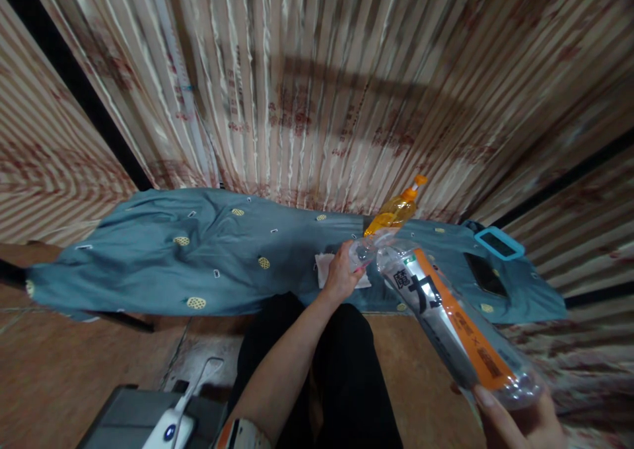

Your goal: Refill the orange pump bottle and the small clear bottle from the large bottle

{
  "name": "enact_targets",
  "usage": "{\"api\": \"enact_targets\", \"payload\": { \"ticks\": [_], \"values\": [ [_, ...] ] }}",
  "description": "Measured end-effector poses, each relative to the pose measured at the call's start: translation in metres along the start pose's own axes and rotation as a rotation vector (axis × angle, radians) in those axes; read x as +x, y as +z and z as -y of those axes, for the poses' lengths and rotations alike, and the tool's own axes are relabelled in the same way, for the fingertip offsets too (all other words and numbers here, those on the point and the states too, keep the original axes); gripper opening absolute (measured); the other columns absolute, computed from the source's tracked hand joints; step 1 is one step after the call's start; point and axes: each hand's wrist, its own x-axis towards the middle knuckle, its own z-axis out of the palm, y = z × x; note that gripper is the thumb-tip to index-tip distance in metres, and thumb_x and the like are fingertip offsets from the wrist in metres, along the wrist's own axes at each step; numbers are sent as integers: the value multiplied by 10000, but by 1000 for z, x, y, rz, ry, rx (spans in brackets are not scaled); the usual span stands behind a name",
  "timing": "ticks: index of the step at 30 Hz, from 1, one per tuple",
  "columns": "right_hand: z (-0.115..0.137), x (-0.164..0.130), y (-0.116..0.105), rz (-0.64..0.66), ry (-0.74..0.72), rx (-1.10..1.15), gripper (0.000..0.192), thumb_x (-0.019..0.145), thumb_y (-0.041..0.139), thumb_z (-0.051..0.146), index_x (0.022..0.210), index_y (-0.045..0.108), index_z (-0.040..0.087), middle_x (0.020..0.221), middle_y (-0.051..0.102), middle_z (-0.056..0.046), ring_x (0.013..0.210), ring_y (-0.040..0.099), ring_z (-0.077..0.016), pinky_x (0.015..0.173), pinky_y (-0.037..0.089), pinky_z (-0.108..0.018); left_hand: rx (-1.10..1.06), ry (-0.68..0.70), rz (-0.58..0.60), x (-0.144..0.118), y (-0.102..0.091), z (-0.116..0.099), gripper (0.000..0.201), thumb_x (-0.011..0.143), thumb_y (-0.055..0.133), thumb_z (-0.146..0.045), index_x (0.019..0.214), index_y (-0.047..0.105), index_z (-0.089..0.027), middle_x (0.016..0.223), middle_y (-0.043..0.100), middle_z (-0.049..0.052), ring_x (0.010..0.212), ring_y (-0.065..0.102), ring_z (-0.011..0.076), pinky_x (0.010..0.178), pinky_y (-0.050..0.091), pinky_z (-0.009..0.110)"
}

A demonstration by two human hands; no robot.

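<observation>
One labelled bottle (448, 317) is clasped by the right hand (525, 422), clear plastic (360, 251) by the left hand (339, 278).

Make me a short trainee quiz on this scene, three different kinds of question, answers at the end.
1. True or false: the right hand holds the labelled bottle by the end farther from the left hand.
2. Which colour shows through the orange-capped bottle? A) blue B) orange-yellow C) green
3. What pale thing lies on the patterned cloth by the left hand?

Key: 1. True. 2. B. 3. A white sheet, tissue-like but partly hidden.
</observation>
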Motion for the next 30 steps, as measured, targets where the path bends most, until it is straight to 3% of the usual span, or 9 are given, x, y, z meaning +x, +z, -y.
{"api": "enact_targets", "payload": {
  "ticks": [9, 16, 19, 23, 27, 30],
  "values": [
    [-37, 17, -16, 1, 5, 5, 1021, 563, 824, 620, 1439, 463, 241, 1301, 592, -112, 1235, 532, -424, 1131, 298, -661, 27, -21, 5, 0, 0, 1, 634, 708, 751, -90, 1276, 523, -251, 1145, 696, 68, 1068, 671, 248, 1004, 513, 424],
    [-1, 5, -4, -46, 50, -47, 1151, 438, 825, 728, 1397, 502, 179, 1257, 616, -152, 1207, 545, -443, 1142, 261, -677, 8, -9, 4, -1, 1, 1, 626, 704, 746, -79, 1268, 531, -244, 1122, 697, 64, 1043, 672, 239, 1002, 515, 422],
    [13, -2, 2, -60, 59, -41, 1198, 483, 790, 771, 1446, 461, 139, 1304, 592, -185, 1249, 523, -446, 1155, 275, -634, -21, -10, -9, -1, 1, 1, 629, 690, 748, -58, 1245, 542, -272, 1102, 699, 38, 1016, 671, 221, 1008, 510, 418],
    [4, 3, -2, -53, 61, -81, 1218, 425, 826, 732, 1437, 471, 154, 1281, 613, -181, 1215, 549, -452, 1129, 306, -658, -22, -3, -3, -1, 0, -2, 626, 691, 737, -50, 1249, 539, -254, 1104, 693, 38, 1031, 665, 218, 1010, 508, 416],
    [-10, 10, -7, -33, 54, 4, 1165, 429, 866, 638, 1434, 463, 208, 1333, 588, -154, 1258, 526, -436, 1144, 278, -655, 6, -19, 9, -1, 0, -3, 632, 694, 728, -56, 1266, 524, -231, 1114, 684, 47, 1067, 659, 227, 1017, 506, 422],
    [-8, 6, -4, -42, 51, 47, 1163, 423, 873, 622, 1434, 459, 223, 1352, 573, -141, 1283, 504, -434, 1142, 284, -649, -20, -26, 5, 0, 0, -4, 629, 692, 727, -62, 1257, 528, -254, 1108, 681, 31, 1093, 654, 228, 1035, 496, 426]
  ]
}}
